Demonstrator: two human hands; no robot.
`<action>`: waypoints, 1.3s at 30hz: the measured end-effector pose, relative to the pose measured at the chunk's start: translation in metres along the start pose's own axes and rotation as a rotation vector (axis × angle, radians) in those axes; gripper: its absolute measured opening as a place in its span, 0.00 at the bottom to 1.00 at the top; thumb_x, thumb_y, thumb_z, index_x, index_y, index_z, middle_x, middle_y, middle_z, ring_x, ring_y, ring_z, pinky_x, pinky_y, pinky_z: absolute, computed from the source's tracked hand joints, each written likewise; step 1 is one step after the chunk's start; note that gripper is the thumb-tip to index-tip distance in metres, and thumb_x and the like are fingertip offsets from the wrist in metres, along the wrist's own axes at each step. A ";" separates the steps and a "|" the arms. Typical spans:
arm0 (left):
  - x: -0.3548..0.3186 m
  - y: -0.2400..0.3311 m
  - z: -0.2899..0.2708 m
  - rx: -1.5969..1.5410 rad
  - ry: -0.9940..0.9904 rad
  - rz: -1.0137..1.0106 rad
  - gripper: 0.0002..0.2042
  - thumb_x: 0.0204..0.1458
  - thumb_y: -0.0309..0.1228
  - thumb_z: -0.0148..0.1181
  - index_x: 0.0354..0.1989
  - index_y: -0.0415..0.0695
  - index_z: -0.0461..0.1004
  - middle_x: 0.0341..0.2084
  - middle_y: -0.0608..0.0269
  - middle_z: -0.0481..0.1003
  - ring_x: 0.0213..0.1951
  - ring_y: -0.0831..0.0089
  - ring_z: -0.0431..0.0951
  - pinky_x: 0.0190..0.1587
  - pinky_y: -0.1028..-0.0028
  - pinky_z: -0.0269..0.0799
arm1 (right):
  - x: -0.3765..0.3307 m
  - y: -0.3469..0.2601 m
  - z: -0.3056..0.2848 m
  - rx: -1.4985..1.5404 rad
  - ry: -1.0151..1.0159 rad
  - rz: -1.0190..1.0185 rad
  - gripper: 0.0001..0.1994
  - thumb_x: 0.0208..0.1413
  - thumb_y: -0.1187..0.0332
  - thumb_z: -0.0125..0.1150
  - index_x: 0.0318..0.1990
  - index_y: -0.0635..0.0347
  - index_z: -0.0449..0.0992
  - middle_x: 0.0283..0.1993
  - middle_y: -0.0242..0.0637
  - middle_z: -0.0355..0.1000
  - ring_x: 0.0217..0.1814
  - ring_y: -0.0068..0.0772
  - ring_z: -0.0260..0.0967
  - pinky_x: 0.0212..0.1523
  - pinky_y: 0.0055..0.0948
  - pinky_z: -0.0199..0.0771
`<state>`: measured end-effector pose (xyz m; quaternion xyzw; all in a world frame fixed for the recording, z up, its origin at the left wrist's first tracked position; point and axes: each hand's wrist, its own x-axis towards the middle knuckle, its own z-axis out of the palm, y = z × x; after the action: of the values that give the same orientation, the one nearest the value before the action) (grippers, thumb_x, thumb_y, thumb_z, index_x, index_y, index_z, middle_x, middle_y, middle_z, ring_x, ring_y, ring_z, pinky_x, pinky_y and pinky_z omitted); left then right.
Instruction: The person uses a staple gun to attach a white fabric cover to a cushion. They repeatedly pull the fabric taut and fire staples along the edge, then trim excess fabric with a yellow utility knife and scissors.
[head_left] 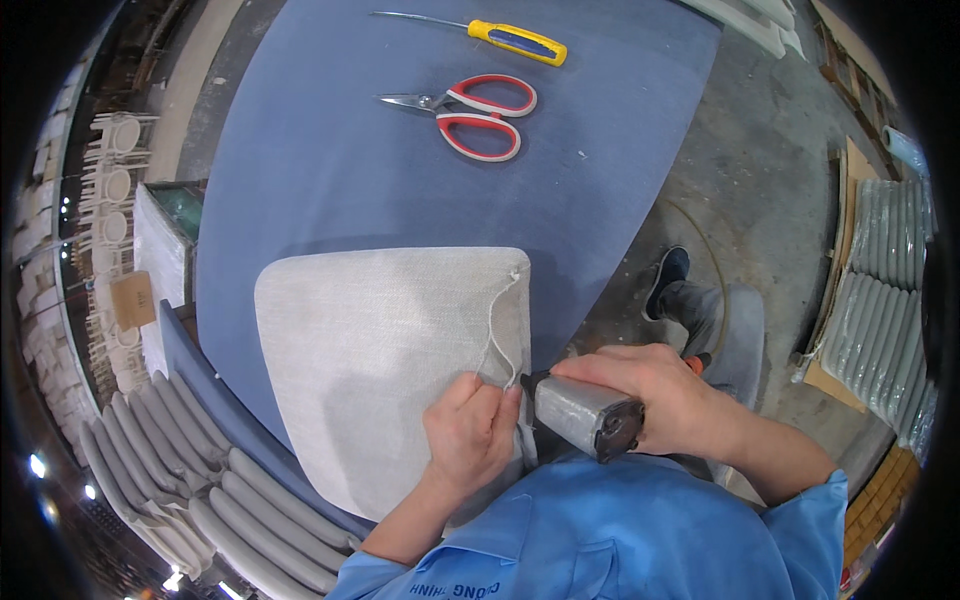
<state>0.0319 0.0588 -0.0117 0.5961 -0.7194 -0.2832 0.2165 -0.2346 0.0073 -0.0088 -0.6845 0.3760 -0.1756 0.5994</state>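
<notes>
A light grey fabric-covered seat cushion (360, 340) lies on the blue-topped table in front of me. Along its right side runs a loose pale piping cord (492, 315), curving down from the far right corner. My left hand (465, 430) is closed, pinching this cord at the cushion's right edge. In my right hand (665, 395) is a staple gun (588, 412), gripped with its nose against or very close to that edge, beside my left fingertips. Whether the nose touches the fabric, I cannot tell.
Red-handled scissors (485, 115) and a yellow-and-blue-handled screwdriver (515, 42) lie at the table's (300, 150) far part. Stacked grey cushions (270, 510) stand at the left. Plastic-wrapped cushions (880, 310) are at the right. A hose (715, 250) trails over the floor there.
</notes>
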 end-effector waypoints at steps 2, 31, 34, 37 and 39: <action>0.000 0.001 0.001 0.010 0.003 -0.006 0.16 0.61 0.20 0.72 0.23 0.40 0.71 0.22 0.55 0.67 0.21 0.56 0.69 0.25 0.58 0.61 | 0.000 -0.004 0.001 0.002 0.005 0.003 0.32 0.51 0.66 0.81 0.66 0.55 0.79 0.49 0.47 0.83 0.50 0.58 0.85 0.49 0.50 0.84; -0.012 0.019 0.001 0.157 0.002 -0.015 0.18 0.63 0.22 0.71 0.22 0.38 0.70 0.21 0.53 0.66 0.20 0.57 0.68 0.24 0.58 0.62 | -0.032 0.042 0.010 0.110 0.161 -0.227 0.37 0.44 0.76 0.81 0.68 0.59 0.81 0.51 0.45 0.84 0.53 0.55 0.84 0.52 0.45 0.84; -0.013 0.014 0.001 0.118 0.010 -0.030 0.18 0.63 0.20 0.71 0.22 0.39 0.69 0.21 0.54 0.65 0.20 0.59 0.65 0.24 0.59 0.60 | -0.025 0.038 0.009 0.092 0.114 -0.185 0.38 0.43 0.75 0.81 0.67 0.59 0.81 0.50 0.45 0.84 0.53 0.54 0.84 0.52 0.45 0.84; -0.012 0.010 0.001 0.040 0.032 -0.042 0.17 0.62 0.19 0.71 0.22 0.39 0.70 0.20 0.55 0.65 0.20 0.60 0.66 0.25 0.59 0.60 | -0.019 0.031 0.006 0.074 0.065 -0.145 0.38 0.42 0.75 0.82 0.68 0.59 0.81 0.51 0.45 0.84 0.53 0.55 0.85 0.53 0.45 0.85; -0.012 0.007 0.001 0.034 0.036 -0.038 0.17 0.62 0.19 0.71 0.22 0.39 0.70 0.21 0.55 0.66 0.20 0.60 0.66 0.25 0.59 0.60 | -0.016 0.027 0.004 0.066 0.037 -0.113 0.38 0.42 0.74 0.83 0.68 0.59 0.81 0.52 0.45 0.83 0.54 0.55 0.85 0.53 0.44 0.85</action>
<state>0.0284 0.0712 -0.0077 0.6182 -0.7088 -0.2639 0.2139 -0.2505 0.0217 -0.0321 -0.6813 0.3417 -0.2339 0.6037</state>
